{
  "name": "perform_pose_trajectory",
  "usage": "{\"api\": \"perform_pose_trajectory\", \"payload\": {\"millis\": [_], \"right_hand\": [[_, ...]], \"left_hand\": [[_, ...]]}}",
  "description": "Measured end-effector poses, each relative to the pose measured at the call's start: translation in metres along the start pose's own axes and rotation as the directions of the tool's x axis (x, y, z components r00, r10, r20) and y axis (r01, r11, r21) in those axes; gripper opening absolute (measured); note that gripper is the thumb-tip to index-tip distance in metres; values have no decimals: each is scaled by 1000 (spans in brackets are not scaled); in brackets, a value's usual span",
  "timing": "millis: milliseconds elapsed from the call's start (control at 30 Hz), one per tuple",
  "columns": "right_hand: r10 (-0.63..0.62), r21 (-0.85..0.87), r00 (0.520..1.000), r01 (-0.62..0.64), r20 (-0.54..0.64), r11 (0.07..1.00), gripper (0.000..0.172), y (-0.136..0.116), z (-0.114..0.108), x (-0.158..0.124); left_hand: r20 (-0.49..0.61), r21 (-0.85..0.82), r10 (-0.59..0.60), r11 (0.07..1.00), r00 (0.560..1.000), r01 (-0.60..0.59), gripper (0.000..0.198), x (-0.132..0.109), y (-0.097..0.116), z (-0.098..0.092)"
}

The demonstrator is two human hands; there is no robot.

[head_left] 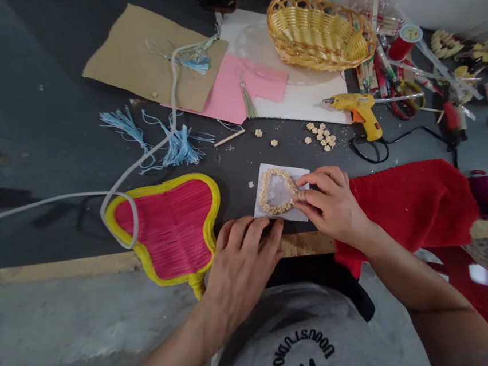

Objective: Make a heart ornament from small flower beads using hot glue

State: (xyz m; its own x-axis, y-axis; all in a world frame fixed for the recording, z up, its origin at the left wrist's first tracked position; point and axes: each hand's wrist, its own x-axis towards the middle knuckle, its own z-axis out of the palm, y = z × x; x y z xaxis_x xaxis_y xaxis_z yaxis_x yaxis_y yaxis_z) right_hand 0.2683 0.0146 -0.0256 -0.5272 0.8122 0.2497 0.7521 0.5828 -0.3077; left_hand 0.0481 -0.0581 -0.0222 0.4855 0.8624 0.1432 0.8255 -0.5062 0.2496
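A small white square of paper (302, 209) lies near the table's front edge. Several tiny beige flower-shaped pieces form a ring (277, 209) on it. At the ring's right side, my right hand (332, 203) pinches a small beige flower piece, partly hidden by the fingers. My left hand (244, 252) rests palm down by the paper's lower left edge, its fingers stretched out and holding nothing. Loose flower pieces (325, 136) lie in a cluster beyond the paper.
Left is a pink panel with a yellow rim (173, 230), crossed by a white cable (136, 159). Blue tassels (182, 146) lie behind it. A yellow glue gun (360, 108), a wicker basket (320, 32) and red thread (403, 44) stand back right. Red cloth (414, 207) hangs over the front edge.
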Motion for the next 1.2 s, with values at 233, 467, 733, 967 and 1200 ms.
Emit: {"api": "perform_pose_trajectory", "payload": {"millis": [233, 467, 733, 967, 1200], "right_hand": [[6, 7, 1000, -6, -9, 1000, 8, 1, -1, 0], [20, 25, 1000, -20, -2, 999, 7, 2, -2, -1], [15, 19, 1000, -15, -14, 1000, 12, 1, -4, -1], [-52, -3, 998, 53, 22, 999, 12, -7, -1, 1], [-89, -17, 995, 90, 34, 996, 17, -12, 2, 5]], "left_hand": [[-12, 11, 5, 1000, 1000, -5, 44, 3, 0, -1], [-13, 0, 5, 1000, 1000, -5, 45, 1, 0, -1], [-20, 8, 9, 1000, 1000, -9, 47, 1, 0, 1], [-4, 4, 3, 1000, 1000, -3, 45, 1, 0, 0], [-3, -4, 0, 1000, 1000, 0, 44, 0, 0, 0]]}}
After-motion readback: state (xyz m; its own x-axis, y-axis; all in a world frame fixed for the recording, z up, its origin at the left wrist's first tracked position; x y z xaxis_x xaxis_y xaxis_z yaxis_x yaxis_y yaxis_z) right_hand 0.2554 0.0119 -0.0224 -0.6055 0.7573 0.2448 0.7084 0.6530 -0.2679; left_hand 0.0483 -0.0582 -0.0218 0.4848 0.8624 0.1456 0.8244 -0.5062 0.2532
